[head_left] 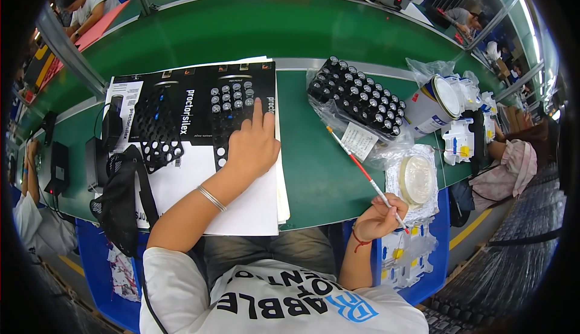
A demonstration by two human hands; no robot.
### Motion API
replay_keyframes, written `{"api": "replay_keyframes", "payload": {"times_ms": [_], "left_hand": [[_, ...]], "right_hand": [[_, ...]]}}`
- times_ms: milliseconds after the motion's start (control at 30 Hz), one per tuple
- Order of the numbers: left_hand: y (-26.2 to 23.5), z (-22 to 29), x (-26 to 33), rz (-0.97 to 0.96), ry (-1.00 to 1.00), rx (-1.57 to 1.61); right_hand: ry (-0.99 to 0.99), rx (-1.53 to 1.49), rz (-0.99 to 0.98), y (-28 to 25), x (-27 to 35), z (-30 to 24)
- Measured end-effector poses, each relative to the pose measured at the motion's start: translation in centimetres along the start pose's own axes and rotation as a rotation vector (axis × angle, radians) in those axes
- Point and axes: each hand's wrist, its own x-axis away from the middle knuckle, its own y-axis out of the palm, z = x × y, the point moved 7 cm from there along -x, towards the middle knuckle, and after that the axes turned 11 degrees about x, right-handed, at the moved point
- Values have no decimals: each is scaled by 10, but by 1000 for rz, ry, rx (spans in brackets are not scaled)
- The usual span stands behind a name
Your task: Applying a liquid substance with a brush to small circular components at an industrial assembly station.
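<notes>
My left hand (254, 146) lies over a black perforated tray (219, 137), index finger stretched out beside rows of small silver round parts (232, 95) set in its holes. Whether the fingertip touches a part I cannot tell. Near the table's front edge, my right hand (382, 218) pinches a slim red and white brush-like stick (364, 171) close to its lower, red end. The stick's other end points up and left, over the green table. A second perforated black tray (158, 122) lies left of the first, on printed black and white sheets (199, 198).
A filled black tray (356, 95) sits in clear plastic at the back right, near a white can (432, 107) and a tape roll (417, 180). A black mesh bag (124, 204) lies left. Blue bins (440, 243) flank my lap. Co-workers (93, 4) sit beyond.
</notes>
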Motion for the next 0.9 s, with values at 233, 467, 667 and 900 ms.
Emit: {"api": "replay_keyframes", "payload": {"times_ms": [233,467,667,900], "left_hand": [[3,-2,1,25,12,-13],[2,-1,2,25,25,-15],[6,-3,2,1,11,-34],[9,-6,4,-13,8,-43]], "right_hand": [[14,-3,9,2,1,-1],[15,22,59,1,0,-1],[28,31,68,1,1,-2],[23,12,82,2,1,-3]]}}
